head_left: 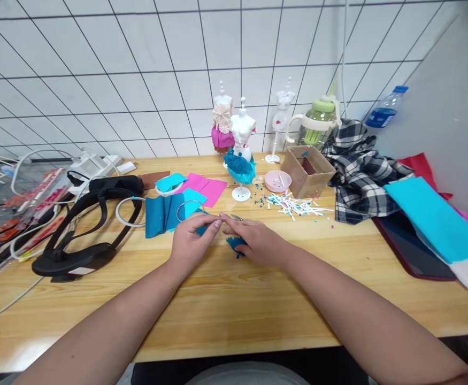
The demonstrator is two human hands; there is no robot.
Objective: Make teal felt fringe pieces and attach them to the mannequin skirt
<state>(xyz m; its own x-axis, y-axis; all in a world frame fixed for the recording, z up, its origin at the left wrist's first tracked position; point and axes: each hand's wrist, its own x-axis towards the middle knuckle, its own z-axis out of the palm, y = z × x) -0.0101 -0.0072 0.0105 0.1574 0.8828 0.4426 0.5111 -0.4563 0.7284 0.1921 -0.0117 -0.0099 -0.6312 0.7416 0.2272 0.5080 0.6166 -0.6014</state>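
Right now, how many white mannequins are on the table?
3. The teal-skirted mannequin stands in front, the pink-skirted mannequin behind it to the left, the skirtless mannequin behind to the right.

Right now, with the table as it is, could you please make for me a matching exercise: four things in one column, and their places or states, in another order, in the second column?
Things:
1. Jagged-edged teal piece
2. Front white dress form
3. Pink bowl
4. Plaid cloth

Places or states:
A. Crumpled, to the right of the cardboard box
B. Upright, with a teal skirt
C. Partly covered by the right hand
D. Holding small pale pieces

Right pairs: 1-C, 2-B, 3-D, 4-A
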